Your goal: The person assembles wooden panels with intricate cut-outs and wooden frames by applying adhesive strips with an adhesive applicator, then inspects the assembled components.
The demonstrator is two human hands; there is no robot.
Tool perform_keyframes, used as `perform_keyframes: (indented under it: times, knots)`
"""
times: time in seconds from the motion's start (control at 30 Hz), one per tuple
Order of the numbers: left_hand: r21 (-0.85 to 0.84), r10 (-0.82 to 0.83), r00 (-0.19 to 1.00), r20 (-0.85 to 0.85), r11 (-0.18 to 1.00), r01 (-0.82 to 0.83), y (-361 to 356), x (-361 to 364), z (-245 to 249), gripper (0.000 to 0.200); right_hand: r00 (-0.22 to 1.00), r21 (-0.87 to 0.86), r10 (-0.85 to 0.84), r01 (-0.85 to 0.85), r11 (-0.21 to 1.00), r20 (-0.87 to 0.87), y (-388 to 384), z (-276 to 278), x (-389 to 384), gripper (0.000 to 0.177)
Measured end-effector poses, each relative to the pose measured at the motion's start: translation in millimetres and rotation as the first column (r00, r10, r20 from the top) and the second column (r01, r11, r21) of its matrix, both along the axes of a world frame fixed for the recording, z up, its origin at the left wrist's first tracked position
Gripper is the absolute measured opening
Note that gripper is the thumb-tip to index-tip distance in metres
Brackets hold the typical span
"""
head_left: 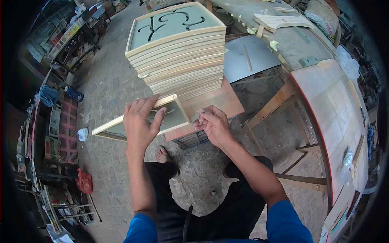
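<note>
My left hand [139, 121] grips a shallow wooden frame [182, 108] with a grey-green panel set inside it. Its fingers lie over the frame's upper edge, and the thumb sticks out across the inner side. The frame is held tilted, in front of a tall stack of similar wood-edged panels [182, 62]. Black curved strokes mark the top panel of that stack. Just right of the frame's corner, my right hand [214, 125] is closed in a pinch, thumb against fingertips. Whatever it may hold is too small to make out.
The stack stands on a reddish-brown board [235, 101] over a dark crate [192, 139]. At right are a worktable [300, 38] with wood pieces and a large red-edged curved panel [332, 113]. Cluttered shelving and a red plastic bag [84, 181] line the left side.
</note>
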State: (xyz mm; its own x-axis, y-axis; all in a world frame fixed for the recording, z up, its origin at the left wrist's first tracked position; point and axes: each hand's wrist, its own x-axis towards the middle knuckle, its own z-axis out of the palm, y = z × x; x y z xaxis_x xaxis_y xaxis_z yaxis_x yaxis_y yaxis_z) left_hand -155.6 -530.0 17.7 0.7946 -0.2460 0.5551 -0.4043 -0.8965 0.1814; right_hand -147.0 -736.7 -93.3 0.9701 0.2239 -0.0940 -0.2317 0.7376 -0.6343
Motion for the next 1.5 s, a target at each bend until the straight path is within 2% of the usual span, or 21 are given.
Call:
perform_keyframes:
  times: [0.13,0.23,0.3,0.43,0.53,0.63,0.73,0.8,0.83,0.93,1.0,1.03,1.1,1.13,1.2,1.23,1.3,1.5]
  knots:
    - [-0.035,-0.035,0.998,0.056,0.999,0.037,2,2,1,0.033,1.000,-0.004,0.009,-0.009,1.000,-0.005,8,4,-2,0.015]
    - [0.003,-0.054,0.994,0.098,0.999,0.054,7,5,-4,0.033,0.999,0.036,-0.030,0.030,0.999,-0.018,13,2,2,0.018]
    - [0.005,-0.048,0.995,0.084,0.999,0.048,6,4,-4,0.033,0.996,0.017,-0.087,0.087,0.996,0.022,18,-2,6,0.020]
    - [0.000,-0.042,0.995,0.085,0.999,0.042,5,5,-4,0.033,0.995,-0.035,-0.090,0.091,0.995,0.033,26,6,4,0.020]
    - [-0.019,-0.034,0.998,0.047,0.999,0.035,6,4,-1,0.033,0.993,-0.087,-0.108,0.105,0.991,-0.035,30,15,4,0.022]
    - [-0.032,-0.045,0.996,0.081,0.998,0.047,5,3,2,0.034,0.993,-0.052,-0.116,0.116,0.992,0.017,27,-5,9,0.025]
    - [-0.030,-0.037,0.997,0.074,0.999,0.040,4,2,1,0.035,0.993,-0.103,-0.070,0.079,0.992,0.091,22,-10,14,0.029]
    - [-0.047,-0.032,0.994,0.100,0.998,0.037,2,1,3,0.035,0.985,-0.376,-0.065,0.121,0.919,0.158,23,-5,14,0.034]
    - [-0.045,-0.030,0.994,0.104,0.998,0.035,2,1,4,0.035,0.985,-0.374,-0.063,0.120,0.920,0.162,24,-2,13,0.034]
    - [-0.080,-0.058,0.988,0.142,0.994,0.070,4,2,3,0.034,0.977,-0.323,0.020,0.051,0.945,0.212,24,8,6,0.040]
    - [-0.117,-0.130,0.981,0.146,0.982,0.147,8,3,1,0.030,0.907,-0.212,0.280,-0.220,0.952,0.314,20,12,2,0.057]
    - [-0.115,-0.131,0.980,0.147,0.982,0.149,10,4,1,0.030,0.907,-0.211,0.279,-0.219,0.953,0.316,19,17,0,0.057]
    - [-0.159,-0.202,0.972,0.118,0.963,0.219,16,4,-1,0.027,0.794,-0.050,0.501,-0.517,0.854,0.345,18,27,-4,0.080]
    - [-0.157,-0.209,0.971,0.114,0.962,0.226,19,4,0,0.027,0.799,-0.045,0.494,-0.511,0.858,0.344,18,30,-5,0.080]
    - [-0.162,-0.233,0.971,0.044,0.958,0.237,19,2,3,0.028,0.733,0.011,0.572,-0.619,0.785,0.368,21,33,-7,0.097]
    - [-0.163,-0.256,0.966,0.033,0.952,0.258,17,1,4,0.028,0.750,0.020,0.554,-0.601,0.799,0.361,22,31,-6,0.097]
    - [-0.120,-0.236,0.972,0.012,0.964,0.235,15,0,7,0.026,0.698,0.020,0.617,-0.668,0.744,0.362,25,28,-3,0.116]
    - [-0.094,-0.240,0.971,-0.010,0.967,0.238,15,-1,5,0.026,0.679,0.059,0.622,-0.692,0.719,0.391,27,31,-6,0.112]
